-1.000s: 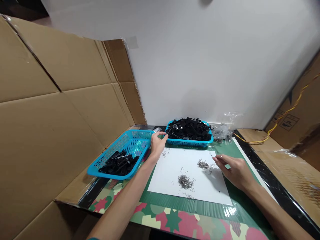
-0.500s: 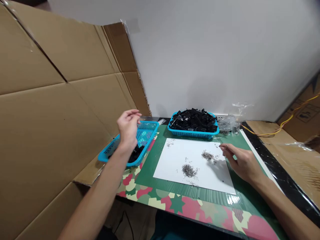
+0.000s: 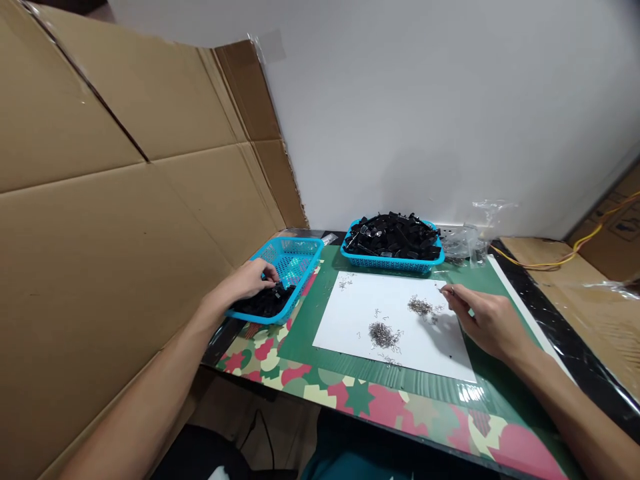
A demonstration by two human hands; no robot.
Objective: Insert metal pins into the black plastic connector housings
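My left hand [image 3: 255,279] is down inside the left blue basket [image 3: 300,293]. Its fingers are closed around a black plastic part [image 3: 278,289] on top of other black pieces [image 3: 265,304]. Over the right edge of a white sheet [image 3: 340,327] is my right hand [image 3: 483,317], thumb and fingertips pinched together. Whatever is in that pinch is too small to make out. Two piles of tiny bent metal wire pieces lie on the sheet, a near pile [image 3: 383,335] and a far pile [image 3: 420,306], with a few pieces scattered around.
Behind the sheet, a second blue basket [image 3: 393,262] is heaped with black plastic parts [image 3: 393,235]. Clear plastic bags [image 3: 465,245] lie beside it. A cardboard wall [image 3: 200,193] closes off the left side, and a yellow cable [image 3: 575,248] runs along the right.
My left hand has dropped from above the left basket down into the black parts, and its fingers have closed there. My right hand stays in nearly the same place, still pinched.
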